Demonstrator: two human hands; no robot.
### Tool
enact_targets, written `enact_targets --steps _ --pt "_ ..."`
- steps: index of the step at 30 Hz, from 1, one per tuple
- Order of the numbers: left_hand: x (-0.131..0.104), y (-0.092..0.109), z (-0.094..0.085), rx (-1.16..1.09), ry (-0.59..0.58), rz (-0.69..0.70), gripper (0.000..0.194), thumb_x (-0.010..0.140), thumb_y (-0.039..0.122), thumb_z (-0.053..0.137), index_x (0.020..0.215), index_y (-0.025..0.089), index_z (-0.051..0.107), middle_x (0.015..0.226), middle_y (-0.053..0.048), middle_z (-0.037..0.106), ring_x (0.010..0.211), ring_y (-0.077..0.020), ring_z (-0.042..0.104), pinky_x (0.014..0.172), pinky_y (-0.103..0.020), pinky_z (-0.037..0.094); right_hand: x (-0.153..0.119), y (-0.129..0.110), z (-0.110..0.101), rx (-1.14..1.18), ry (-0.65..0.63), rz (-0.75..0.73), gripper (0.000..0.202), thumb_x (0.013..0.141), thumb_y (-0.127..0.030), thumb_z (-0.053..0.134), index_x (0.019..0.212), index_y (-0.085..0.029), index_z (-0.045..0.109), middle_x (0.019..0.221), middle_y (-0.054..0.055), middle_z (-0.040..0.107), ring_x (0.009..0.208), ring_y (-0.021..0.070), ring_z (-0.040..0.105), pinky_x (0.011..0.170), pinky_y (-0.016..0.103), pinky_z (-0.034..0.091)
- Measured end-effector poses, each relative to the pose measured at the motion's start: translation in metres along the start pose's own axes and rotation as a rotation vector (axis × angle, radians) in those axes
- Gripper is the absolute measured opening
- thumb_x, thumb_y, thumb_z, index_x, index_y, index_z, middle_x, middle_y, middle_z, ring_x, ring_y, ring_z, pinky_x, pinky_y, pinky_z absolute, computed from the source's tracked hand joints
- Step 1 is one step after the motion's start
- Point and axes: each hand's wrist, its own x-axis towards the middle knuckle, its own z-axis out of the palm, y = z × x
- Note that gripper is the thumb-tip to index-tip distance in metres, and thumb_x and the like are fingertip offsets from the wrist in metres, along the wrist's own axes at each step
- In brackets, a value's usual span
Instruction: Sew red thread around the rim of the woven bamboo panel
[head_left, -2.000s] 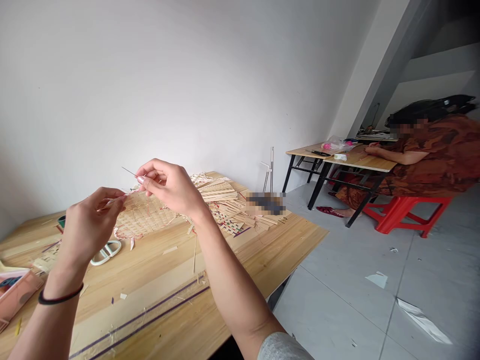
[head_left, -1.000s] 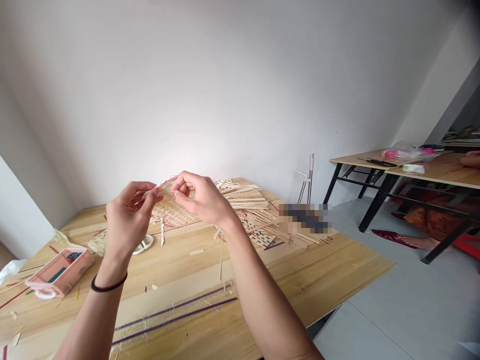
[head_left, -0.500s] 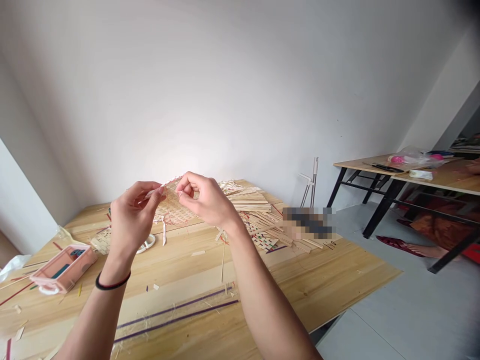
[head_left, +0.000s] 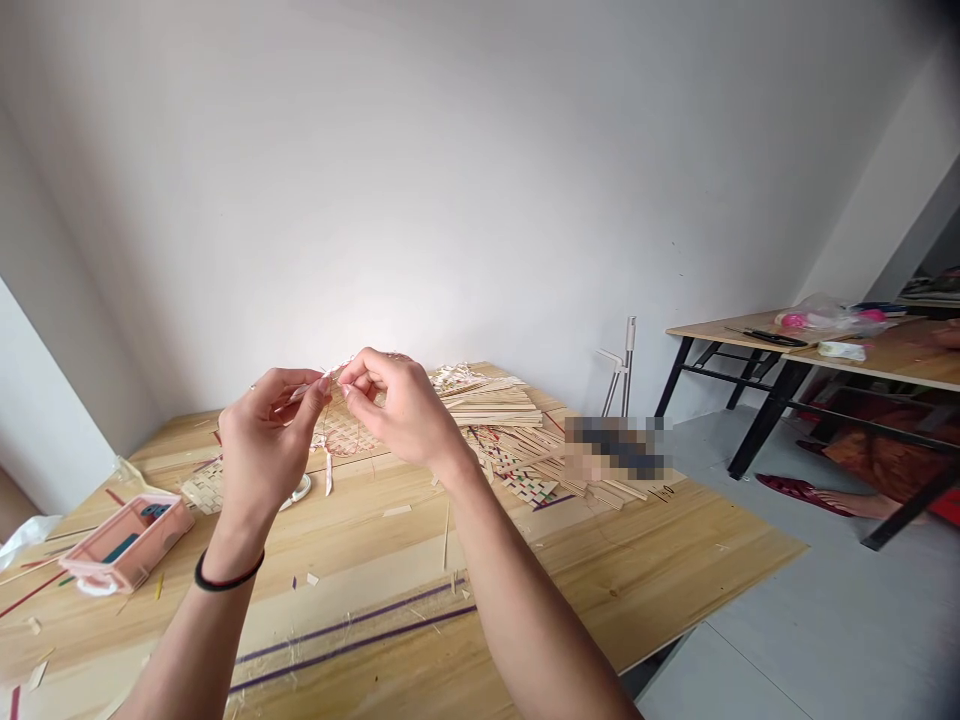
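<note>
My left hand (head_left: 274, 425) is closed in a pinch on the pale, red-flecked edge of a woven bamboo piece (head_left: 349, 438). This piece hangs behind and between my hands, partly hidden by them. My right hand (head_left: 397, 405) is pinched shut beside that edge, its fingertips close to my left fingertips. A thin thread (head_left: 357, 425) runs down from my right fingers across the weave; whether a needle is in the pinch is too small to tell. White-handled scissors (head_left: 298, 491) lie behind my left wrist, partly covered.
A pink basket (head_left: 161, 535) stands at the left on the wooden table (head_left: 600, 560). Bundled bamboo strips (head_left: 495, 405) and a coloured woven piece (head_left: 517, 475) lie behind my right arm. Purple strips (head_left: 352, 642) lie in front. Another table (head_left: 720, 338) and a person's foot (head_left: 844, 500) are at the right.
My right hand has moved left, bringing its fingertips nearer my left fingertips. The strand stretched between the hands has shortened. My left hand keeps its pinch in nearly the same place.
</note>
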Motion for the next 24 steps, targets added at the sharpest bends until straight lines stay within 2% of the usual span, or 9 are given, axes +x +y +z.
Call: enact_targets --steps 6,12,17,21,24 --pt "0.000 0.002 0.001 0.036 -0.004 0.052 0.021 0.091 0.045 0.074 0.094 0.024 0.076 0.090 -0.002 0.081 0.086 -0.0204 0.079 0.074 -0.030 0.063 -0.001 -0.003 0.010 0.034 0.068 0.035 0.006 0.099 -0.018 0.061 0.094 -0.020 0.062 0.089 0.002 0.072 0.082 0.0134 0.070 0.078 0.028 0.056" --pt "0.002 0.002 0.000 0.033 0.021 0.057 0.021 0.091 0.044 0.074 0.094 0.024 0.075 0.090 -0.002 0.080 0.083 -0.0183 0.078 0.073 -0.028 0.062 -0.001 -0.005 0.015 0.101 0.042 0.086 0.005 0.099 -0.016 0.062 0.099 -0.021 0.060 0.098 0.003 0.072 0.087 0.0137 0.072 0.080 0.029 0.059" --pt "0.002 0.002 -0.001 0.031 0.031 0.063 0.020 0.092 0.043 0.072 0.094 0.023 0.073 0.091 -0.002 0.079 0.083 -0.0174 0.077 0.074 -0.028 0.063 -0.001 -0.002 0.025 0.069 0.092 0.054 0.008 0.101 -0.018 0.062 0.099 -0.022 0.055 0.094 0.003 0.071 0.087 0.0151 0.072 0.078 0.030 0.057" --pt "0.003 -0.001 -0.003 0.053 0.045 0.099 0.017 0.093 0.041 0.071 0.094 0.023 0.073 0.091 -0.002 0.077 0.083 -0.0161 0.075 0.078 -0.028 0.063 -0.002 -0.004 0.027 -0.056 0.102 0.049 0.011 0.104 -0.028 0.061 0.101 -0.022 0.052 0.098 0.005 0.072 0.083 0.0167 0.071 0.073 0.032 0.054" --pt "0.004 -0.004 -0.002 0.087 0.040 0.151 0.015 0.094 0.038 0.070 0.093 0.024 0.073 0.091 -0.001 0.076 0.082 -0.0143 0.073 0.080 -0.026 0.062 -0.002 -0.009 0.019 -0.232 0.148 0.024 0.014 0.106 -0.032 0.056 0.097 -0.022 0.053 0.098 0.006 0.073 0.082 0.0182 0.069 0.075 0.035 0.053"
